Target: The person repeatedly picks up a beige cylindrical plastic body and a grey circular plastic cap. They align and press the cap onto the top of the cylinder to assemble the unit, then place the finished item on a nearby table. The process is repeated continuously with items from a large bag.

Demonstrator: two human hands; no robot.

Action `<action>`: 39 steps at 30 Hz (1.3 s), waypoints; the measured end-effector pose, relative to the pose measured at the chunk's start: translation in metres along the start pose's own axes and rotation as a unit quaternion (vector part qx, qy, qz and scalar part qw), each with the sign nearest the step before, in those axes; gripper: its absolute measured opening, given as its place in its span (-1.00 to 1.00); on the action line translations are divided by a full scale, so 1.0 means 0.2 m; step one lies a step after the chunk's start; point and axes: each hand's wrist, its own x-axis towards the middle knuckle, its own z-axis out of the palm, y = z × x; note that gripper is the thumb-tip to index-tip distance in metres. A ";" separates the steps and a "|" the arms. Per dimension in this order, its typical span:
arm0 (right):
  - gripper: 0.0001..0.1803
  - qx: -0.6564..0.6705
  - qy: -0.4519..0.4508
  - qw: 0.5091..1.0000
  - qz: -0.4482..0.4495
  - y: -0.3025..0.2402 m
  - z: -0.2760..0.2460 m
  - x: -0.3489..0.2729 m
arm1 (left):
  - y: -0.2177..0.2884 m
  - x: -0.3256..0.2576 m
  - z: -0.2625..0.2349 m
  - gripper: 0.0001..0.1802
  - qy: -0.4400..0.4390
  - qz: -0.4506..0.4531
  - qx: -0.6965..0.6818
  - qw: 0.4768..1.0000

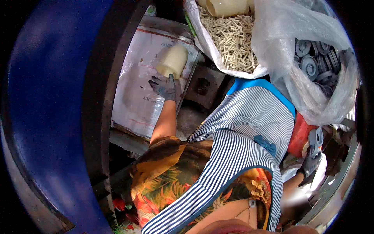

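My left hand [164, 88], in a grey glove, reaches up and left with its fingers spread. It is at the near rim of a cream, hollow, cup-shaped plastic piece [175, 59]; whether it touches the rim I cannot tell. The piece lies tilted over a white film-covered board [134, 87]. Low on the right, my right hand [309, 163], also gloved, has its fingers closed on a grey plastic ring [316, 136], which stands up from them. Part of that hand's grip is hidden.
A white sack [261, 71] of small cream pegs [230, 41] stands ahead, another cream hollow piece [226, 7] on top. Beside it, a clear plastic bag [278, 50] holds several grey rings [309, 66]. A large blue curved surface [50, 117] fills the left. A red object [299, 134] sits near my right hand.
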 end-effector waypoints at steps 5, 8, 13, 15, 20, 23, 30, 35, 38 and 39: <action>-0.26 0.025 0.117 0.992 -0.042 -0.44 -0.36 -0.09 | 0.05 0.16 -0.07 0.33 -0.065 0.017 -0.042 0.997; -0.31 0.111 0.080 0.986 -0.093 -0.46 -0.36 -0.04 | 0.30 0.31 -0.13 0.41 -0.168 0.064 -0.102 0.979; -0.40 0.127 0.093 0.957 -0.243 -0.69 -0.32 -0.04 | 0.40 0.43 0.40 0.18 -0.208 -0.017 -0.390 0.897; -0.42 0.143 0.118 0.942 -0.278 -0.80 -0.32 -0.07 | 0.45 0.34 0.37 -0.03 -0.221 -0.093 -0.401 0.884; -0.42 0.106 0.053 0.944 -0.308 -0.97 -0.34 -0.14 | 0.17 0.24 0.04 -0.51 -0.256 -0.201 -0.615 0.719; -0.44 0.340 -0.103 0.890 -0.286 -1.14 -0.33 -0.22 | 0.03 0.19 -0.24 -0.48 -0.267 -0.055 -0.720 0.638; 0.23 0.794 -0.389 0.442 -0.151 -1.83 -0.41 -0.34 | 0.78 -0.45 -1.07 -0.50 -0.397 0.049 -0.700 0.592; 0.45 0.661 -0.181 0.684 -0.249 -1.56 -0.55 -0.22 | 0.93 -0.43 -1.20 -0.56 -0.333 0.347 -0.485 0.730; 0.39 0.547 -0.103 0.772 -0.306 -1.37 -0.55 -0.29 | 1.14 -0.54 -1.61 -0.46 -0.166 0.639 -0.437 0.610; 0.36 0.513 -0.073 0.792 -0.324 -1.41 -0.51 -0.36 | 1.20 -0.63 -1.71 -0.44 -0.187 0.696 -0.382 0.579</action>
